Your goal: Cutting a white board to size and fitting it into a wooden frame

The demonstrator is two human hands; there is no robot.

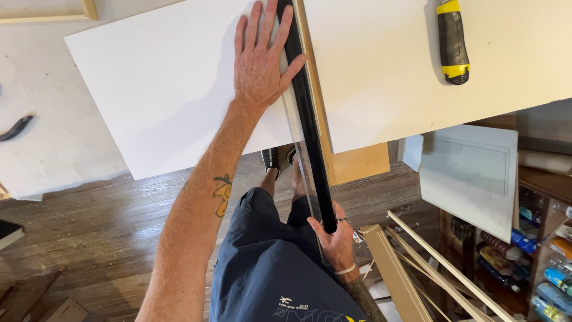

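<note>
Overhead view of a person at a workbench, with places given relative to the long black straightedge (pixel 307 113). At its near end, below the bench edge and in front of the person's shorts (pixel 268 268), the right hand (pixel 335 235) is closed around the straightedge, fingers wrapped about its tip. Farther along, the left hand (pixel 261 56) lies flat with fingers spread wide on the white board (pixel 161 89) just left of the straightedge — the thumb side touches its edge. The straightedge runs along the gap between this board and a second white board (pixel 387 65) on its right, overhanging the bench toward the person. Well to the right of the straightedge, on the second board, lies a yellow-and-black utility knife (pixel 453 42) — untouched by either hand.
</note>
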